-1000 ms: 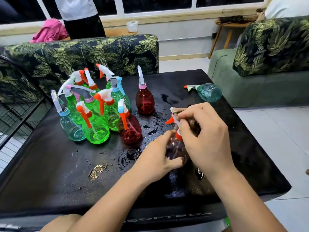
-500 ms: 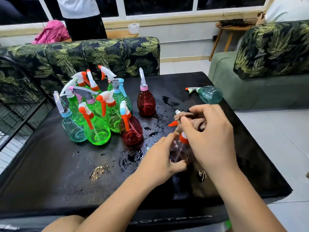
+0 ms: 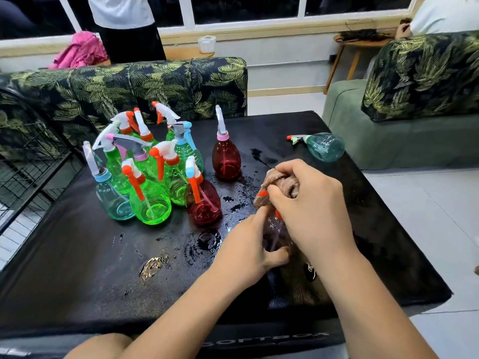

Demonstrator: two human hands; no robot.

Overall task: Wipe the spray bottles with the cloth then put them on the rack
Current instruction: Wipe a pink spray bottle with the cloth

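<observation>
My left hand grips the body of a clear brownish spray bottle standing on the black table. My right hand holds a brown cloth wrapped over the bottle's orange and white spray head, most of which is hidden. Several green, teal and red spray bottles stand grouped at the table's left. A red bottle with a pink collar stands alone behind them. A teal bottle lies on its side at the far right.
Water drops and a worn patch mark the table top. A black wire rack stands off the table's left edge. Leaf-patterned sofas sit behind and to the right, and a person stands behind the far sofa.
My right hand has worked the cloth up over the spray head, which now hides most of the nozzle. The left hand keeps its grip on the bottle's body.
</observation>
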